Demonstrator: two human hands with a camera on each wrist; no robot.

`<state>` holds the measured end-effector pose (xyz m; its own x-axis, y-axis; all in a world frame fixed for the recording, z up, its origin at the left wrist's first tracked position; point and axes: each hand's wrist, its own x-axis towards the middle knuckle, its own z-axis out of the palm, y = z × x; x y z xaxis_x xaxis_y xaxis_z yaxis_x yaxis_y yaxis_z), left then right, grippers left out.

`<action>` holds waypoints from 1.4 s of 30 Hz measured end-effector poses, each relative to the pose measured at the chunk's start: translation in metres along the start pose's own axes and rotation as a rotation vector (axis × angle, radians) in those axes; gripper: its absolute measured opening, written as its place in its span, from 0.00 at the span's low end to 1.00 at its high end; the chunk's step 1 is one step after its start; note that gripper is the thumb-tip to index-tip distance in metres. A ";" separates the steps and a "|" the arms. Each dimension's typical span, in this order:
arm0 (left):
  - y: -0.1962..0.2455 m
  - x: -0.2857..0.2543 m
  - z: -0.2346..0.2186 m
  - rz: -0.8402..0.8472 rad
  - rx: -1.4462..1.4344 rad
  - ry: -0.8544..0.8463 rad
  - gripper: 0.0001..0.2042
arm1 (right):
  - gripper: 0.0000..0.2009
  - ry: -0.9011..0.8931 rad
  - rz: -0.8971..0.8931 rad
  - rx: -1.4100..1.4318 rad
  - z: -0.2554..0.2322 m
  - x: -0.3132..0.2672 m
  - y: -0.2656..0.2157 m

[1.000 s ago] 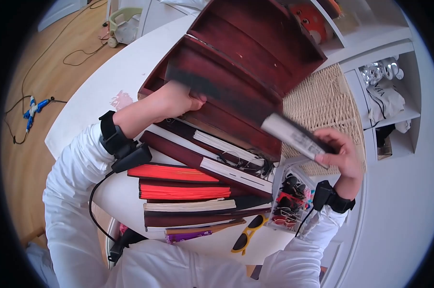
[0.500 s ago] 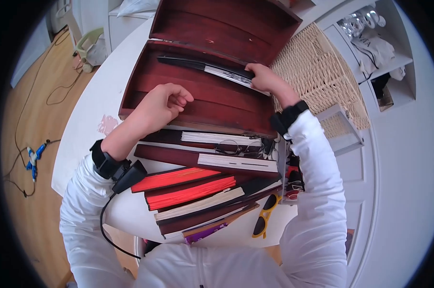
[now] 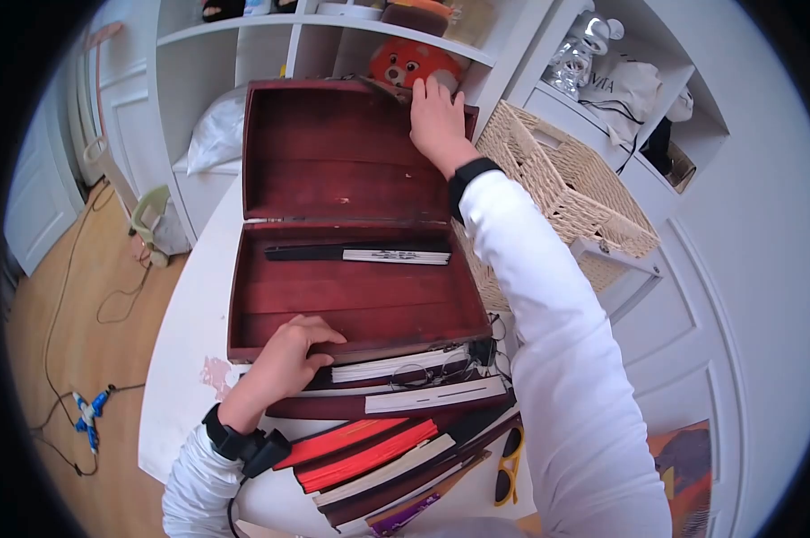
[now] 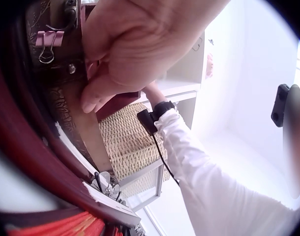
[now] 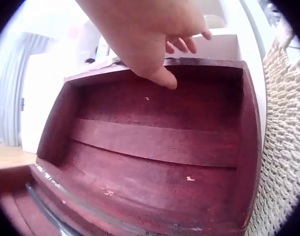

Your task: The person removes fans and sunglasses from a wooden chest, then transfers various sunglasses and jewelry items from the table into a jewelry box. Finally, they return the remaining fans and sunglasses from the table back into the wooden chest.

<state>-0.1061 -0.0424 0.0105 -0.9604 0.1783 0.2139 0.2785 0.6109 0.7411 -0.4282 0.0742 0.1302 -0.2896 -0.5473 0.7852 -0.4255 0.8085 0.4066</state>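
A dark red wooden box (image 3: pixel 378 327) stands with its lid (image 3: pixel 333 184) raised. Inside it lies a closed fan with black guards and a pale, patterned part (image 3: pixel 396 256). My left hand (image 3: pixel 286 359) holds the box's front wall, fingers over the rim; the left wrist view shows the thumb against the embossed front. My right hand (image 3: pixel 441 124) is at the lid's upper right edge, fingers extended past it. In the right wrist view, this hand's thumb (image 5: pixel 163 77) overlaps the lid's inner side; whether it presses there I cannot tell.
Several closed fans, some with red leaves (image 3: pixel 369 455), lie before the box, with round glasses (image 3: pixel 411 374) on top. Yellow sunglasses (image 3: pixel 509 466) lie at the right. Woven baskets (image 3: pixel 571 188) stand beside the box. Behind the lid is a shelf with a red plush toy (image 3: pixel 409 65).
The right hand has let go of the black-and-white fan inside the box and moved up to the lid. The left hand has come to the front rim. The head view has shifted, showing more shelving.
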 end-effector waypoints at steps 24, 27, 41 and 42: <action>0.010 0.004 -0.020 0.102 0.083 0.084 0.14 | 0.17 -0.455 -0.176 0.478 -0.135 -0.010 0.006; 0.024 -0.002 -0.026 0.081 0.181 0.066 0.13 | 0.12 -0.777 -0.268 0.670 -0.174 -0.060 -0.001; 0.010 -0.022 0.016 -0.027 0.774 -0.270 0.13 | 0.16 -0.931 -0.558 0.662 -0.239 -0.236 -0.004; 0.007 -0.021 0.017 -0.044 0.777 -0.267 0.13 | 0.16 -0.914 -0.564 0.665 -0.237 -0.240 -0.003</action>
<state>-0.0837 -0.0284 0.0002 -0.9651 0.2594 -0.0364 0.2563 0.9639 0.0727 -0.1539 0.2538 0.0516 -0.3003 -0.9439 -0.1373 -0.9537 0.2951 0.0575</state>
